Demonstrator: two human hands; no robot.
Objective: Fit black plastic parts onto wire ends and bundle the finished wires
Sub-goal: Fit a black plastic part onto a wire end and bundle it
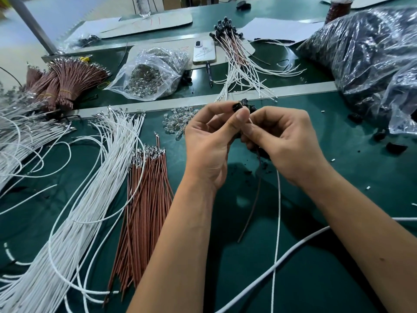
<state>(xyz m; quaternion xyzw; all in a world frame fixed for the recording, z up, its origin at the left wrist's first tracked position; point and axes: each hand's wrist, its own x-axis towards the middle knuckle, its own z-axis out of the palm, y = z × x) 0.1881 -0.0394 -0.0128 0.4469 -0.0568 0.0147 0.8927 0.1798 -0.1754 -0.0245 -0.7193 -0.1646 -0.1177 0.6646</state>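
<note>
Green bench [316,256]: left hand [209,141] pinches black part [237,106]; right hand [284,141] grips wires [278,199].

One head-worn wide-angle camera looks forward and down over the green desk [316,256], close above both forearms, with the desk's far edge near the top.

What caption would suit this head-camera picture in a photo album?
Left hand pinches a black plastic part while the right hand holds wires, above a green table.
</note>
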